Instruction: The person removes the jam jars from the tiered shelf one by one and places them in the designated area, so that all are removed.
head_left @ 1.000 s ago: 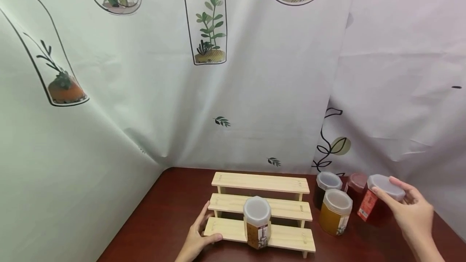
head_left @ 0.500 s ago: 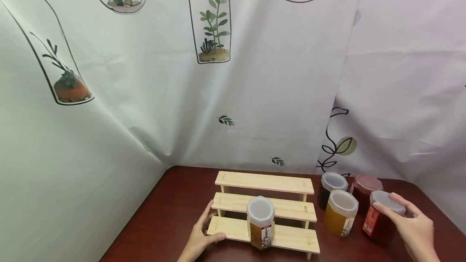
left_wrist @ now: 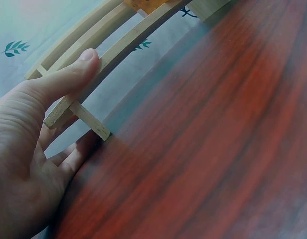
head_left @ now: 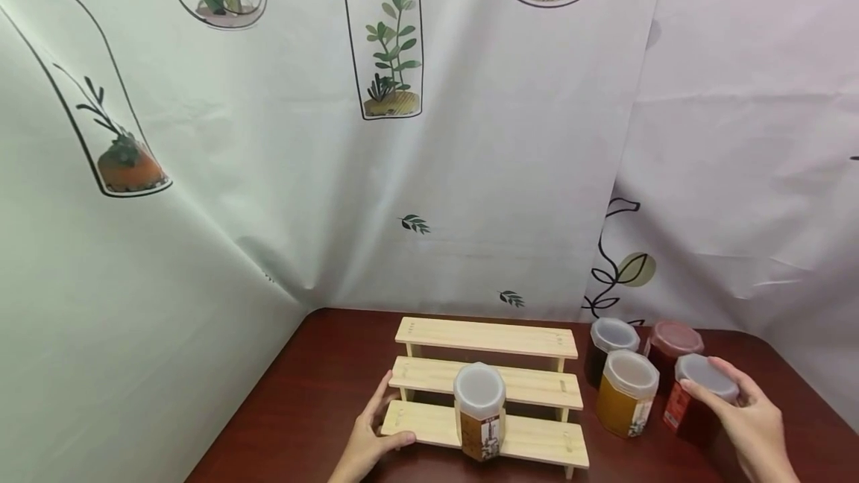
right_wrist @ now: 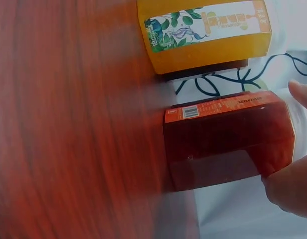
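My left hand (head_left: pixel 367 434) grips the left end of a three-tier pale wooden shelf (head_left: pixel 419 423); its thumb lies over the lowest board's front edge in the left wrist view. A jar of amber contents (head_left: pixel 479 423) with a translucent lid stands on the middle of that lowest board. At the right, my right hand (head_left: pixel 748 416) holds a dark red jar (right_wrist: pixel 228 144) by its pale lid, thumb on one side and fingers on the other. The red jar stands upright with its base at the tabletop. An orange-red label with a barcode shows on its side.
Left of the held jar stands a yellow-orange jar (head_left: pixel 624 397) with a flowered label. Behind these are a dark jar (head_left: pixel 612 345) and a jar with a reddish lid (head_left: pixel 674 345). A printed white curtain (head_left: pixel 510 170) hangs behind the dark red wooden table (head_left: pixel 295 393).
The right hand has lowered the dark red jar to the tabletop and shifted slightly left with it. The left hand has kept its grip on the shelf.
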The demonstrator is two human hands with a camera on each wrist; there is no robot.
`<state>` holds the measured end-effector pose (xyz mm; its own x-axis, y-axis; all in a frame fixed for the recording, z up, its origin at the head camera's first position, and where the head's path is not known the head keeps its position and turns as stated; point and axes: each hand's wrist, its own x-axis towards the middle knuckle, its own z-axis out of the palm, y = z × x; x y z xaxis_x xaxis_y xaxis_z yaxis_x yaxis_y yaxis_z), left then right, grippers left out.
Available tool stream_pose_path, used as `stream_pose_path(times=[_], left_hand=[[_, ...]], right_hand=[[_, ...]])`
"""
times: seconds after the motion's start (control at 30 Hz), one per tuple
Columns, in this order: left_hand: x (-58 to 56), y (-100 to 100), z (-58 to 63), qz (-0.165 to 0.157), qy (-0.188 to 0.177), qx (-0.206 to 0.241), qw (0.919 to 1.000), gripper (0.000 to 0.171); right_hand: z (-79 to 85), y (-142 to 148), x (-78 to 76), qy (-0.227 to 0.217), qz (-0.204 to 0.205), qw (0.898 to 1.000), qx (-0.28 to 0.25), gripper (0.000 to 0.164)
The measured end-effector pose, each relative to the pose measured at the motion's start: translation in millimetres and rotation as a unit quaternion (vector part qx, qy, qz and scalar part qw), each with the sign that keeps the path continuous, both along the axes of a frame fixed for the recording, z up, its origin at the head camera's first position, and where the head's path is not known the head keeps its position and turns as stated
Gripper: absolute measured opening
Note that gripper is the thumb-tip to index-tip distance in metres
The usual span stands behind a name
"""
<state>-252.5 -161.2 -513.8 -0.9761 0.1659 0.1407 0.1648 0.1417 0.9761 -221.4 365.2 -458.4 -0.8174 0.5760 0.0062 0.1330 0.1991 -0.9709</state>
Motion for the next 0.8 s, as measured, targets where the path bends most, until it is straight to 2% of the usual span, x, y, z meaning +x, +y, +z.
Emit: stream_pose_path(times=[0.4, 0.53, 0.7, 0.8], left_hand=[[1.3, 1, 3.9, 0.005, -0.001, 0.023, 0.9997, 0.106], [1.2, 2, 4.5, 0.007, 0.002, 0.022, 0.9997, 0.105], [1.0, 1, 2.3, -0.004, 0.005, 0.019, 0.9998, 0.105], [1.0, 1, 1.4, -0.007, 0.008, 0.022, 0.9997, 0.105]], right_hand=[[-2.5, 9, 0.8, 0.012, 0.039, 0.994, 0.099, 0.066], [-2.7, 13, 1.0, 0.014, 0.057, 0.992, 0.114, 0.068], [3.1, 18, 5.5, 0.007, 0.072, 0.984, 0.165, 0.065], [9.6, 20, 6.6, 0.01, 0.088, 0.98, 0.176, 0.063]])
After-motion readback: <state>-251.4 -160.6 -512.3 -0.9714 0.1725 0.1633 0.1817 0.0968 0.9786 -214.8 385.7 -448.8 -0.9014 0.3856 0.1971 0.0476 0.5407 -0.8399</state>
